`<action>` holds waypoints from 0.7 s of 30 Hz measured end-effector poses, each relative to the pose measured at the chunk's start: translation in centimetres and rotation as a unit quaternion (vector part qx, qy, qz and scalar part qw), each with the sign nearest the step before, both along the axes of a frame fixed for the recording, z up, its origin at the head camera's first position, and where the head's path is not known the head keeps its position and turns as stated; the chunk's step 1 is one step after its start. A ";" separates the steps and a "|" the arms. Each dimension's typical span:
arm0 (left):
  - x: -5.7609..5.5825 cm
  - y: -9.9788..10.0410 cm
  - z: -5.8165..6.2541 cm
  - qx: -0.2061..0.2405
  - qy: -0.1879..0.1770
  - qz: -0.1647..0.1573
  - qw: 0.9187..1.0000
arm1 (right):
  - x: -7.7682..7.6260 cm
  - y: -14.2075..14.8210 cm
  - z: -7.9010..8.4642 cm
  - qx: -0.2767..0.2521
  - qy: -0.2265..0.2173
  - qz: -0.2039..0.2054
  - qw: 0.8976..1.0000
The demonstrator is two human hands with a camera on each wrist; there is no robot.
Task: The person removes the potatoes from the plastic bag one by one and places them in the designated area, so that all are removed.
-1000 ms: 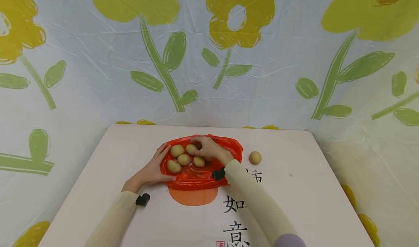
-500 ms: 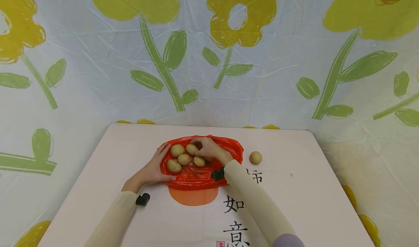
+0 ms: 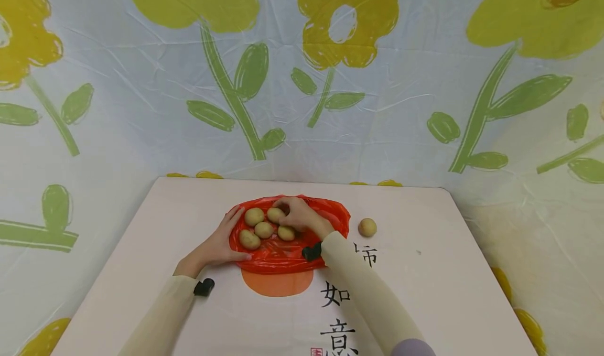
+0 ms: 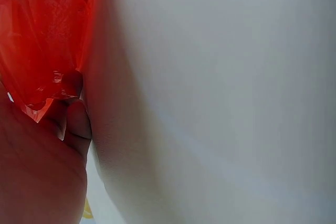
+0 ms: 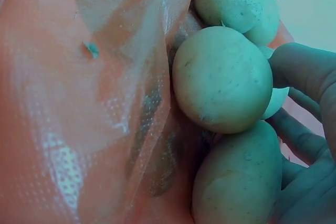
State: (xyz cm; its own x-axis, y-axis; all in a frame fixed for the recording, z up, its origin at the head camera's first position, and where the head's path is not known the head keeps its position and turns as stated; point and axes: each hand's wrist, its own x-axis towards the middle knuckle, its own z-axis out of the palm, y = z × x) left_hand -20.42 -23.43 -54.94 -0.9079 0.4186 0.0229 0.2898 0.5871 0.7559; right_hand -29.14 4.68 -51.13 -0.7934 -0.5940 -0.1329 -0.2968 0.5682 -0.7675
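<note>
In the head view, a red plastic bag (image 3: 283, 264) lies spread on the table with several potatoes on it. The left hand (image 3: 218, 247) rests against the bag's left end, its fingers extended and its thumb along the front edge. From the left wrist view, fingers of the left hand (image 4: 42, 166) touch the bag's red film. My right hand (image 3: 302, 215) reaches over the potatoes from the right and holds a potato (image 3: 275, 214) at the back between thumb and fingers. Close up, the right wrist view shows a round potato (image 5: 223, 80) beside the thumb; some fingers are hidden behind potatoes.
A single potato (image 3: 367, 227) sits on the table to the right of the bag. The pale table cover (image 3: 424, 293) bears an orange printed shape and black characters. A flower-printed cloth (image 3: 401, 115) hangs behind and at both sides.
</note>
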 end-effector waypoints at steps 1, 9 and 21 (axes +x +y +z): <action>0.0 0.0 0.0 0.001 0.000 0.000 1.000 | 0.0 0.0 0.0 -0.002 -0.002 -0.001 1.000; 0.0 0.1 0.1 0.005 -0.006 0.003 1.000 | 0.5 0.0 0.6 -0.025 -0.009 -0.009 1.000; 0.1 0.1 0.2 0.007 -0.012 0.007 1.000 | 1.6 0.8 2.0 -0.035 -0.003 -0.007 0.999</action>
